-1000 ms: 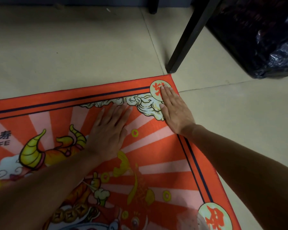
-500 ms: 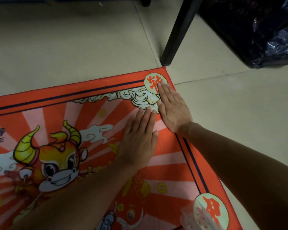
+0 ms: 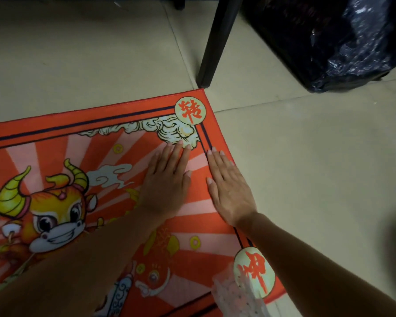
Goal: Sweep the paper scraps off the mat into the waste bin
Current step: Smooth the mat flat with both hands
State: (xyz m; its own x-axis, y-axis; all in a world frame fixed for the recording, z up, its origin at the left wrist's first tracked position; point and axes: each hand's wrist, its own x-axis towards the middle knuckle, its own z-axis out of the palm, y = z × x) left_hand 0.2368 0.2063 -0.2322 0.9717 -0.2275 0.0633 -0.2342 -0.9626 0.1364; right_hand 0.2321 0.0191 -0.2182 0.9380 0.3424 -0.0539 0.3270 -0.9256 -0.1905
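Both hands flat on mat, nothing held; bin off to the far right.

L hand [image 3: 167, 181] lies palm down on the red printed mat [image 3: 82, 121], fingers straight and together, tips reaching the cloud print near the far-right corner. R hand [image 3: 229, 191] also flat, fingers straight, lying along the mat's right border stripe, just beside the L hand w/ a narrow gap between them. Neither hand grips anything. A pale, speckled, see-through scrap-like piece [image 3: 236, 296] sits at the mat's near-right corner, partly over the round emblem, well behind both hands and under the R forearm; can't tell what it is. Waste bin w/ black liner [image 3: 343, 42] stands on the tiled floor [image 3: 78, 60] beyond the mat's far-right corner, apart from it, w/ a black furniture leg [image 3: 217, 40] between.
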